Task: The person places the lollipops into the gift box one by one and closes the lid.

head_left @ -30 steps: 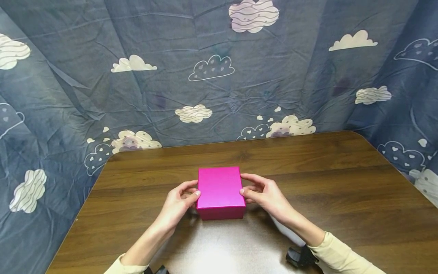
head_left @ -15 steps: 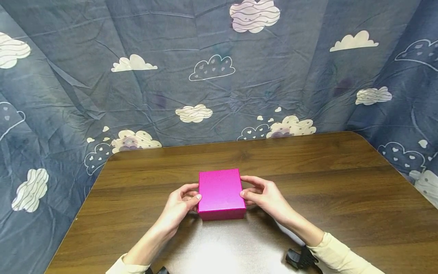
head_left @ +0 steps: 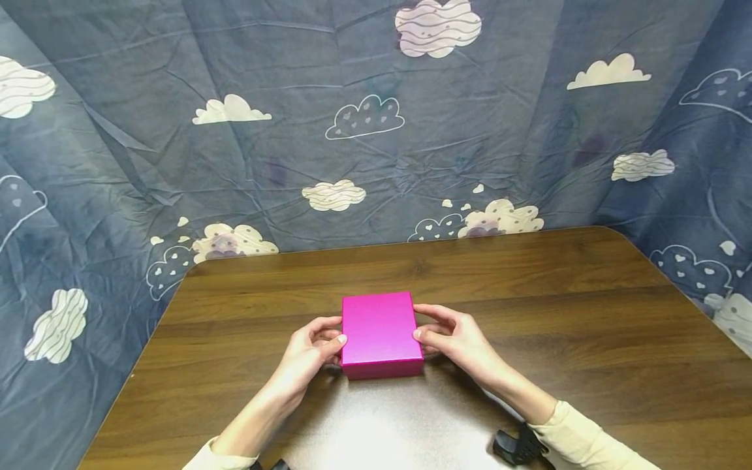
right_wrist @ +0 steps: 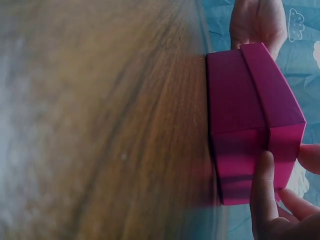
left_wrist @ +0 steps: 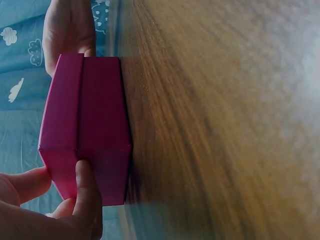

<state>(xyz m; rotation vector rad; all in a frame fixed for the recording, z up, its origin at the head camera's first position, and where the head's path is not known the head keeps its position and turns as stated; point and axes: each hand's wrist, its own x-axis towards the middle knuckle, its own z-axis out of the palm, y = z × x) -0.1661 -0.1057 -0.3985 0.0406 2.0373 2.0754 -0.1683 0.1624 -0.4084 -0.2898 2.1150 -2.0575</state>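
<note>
A glossy pink square box sits on the wooden table, its lid (head_left: 382,329) on top of its base (left_wrist: 104,105). In both wrist views the lid's lower edge makes a step all around the base. From the left side my left hand (head_left: 305,352) holds the lid, thumb at the top edge and fingers along the side, one fingertip at the seam. Opposite it, my right hand (head_left: 461,339) grips the right side in the same way, with a fingertip (right_wrist: 266,162) at the step. The inside of the box is hidden.
The brown wooden table (head_left: 564,313) stretches out around the box, with a bright glare near its front. Behind it hangs a blue curtain (head_left: 282,156) with white clouds. A black wrist device (head_left: 517,447) shows beside the right sleeve.
Both hands have come down slightly with the lid. The front face below the lid's top shows shorter than a second ago, so the lid sits lower on the base.
</note>
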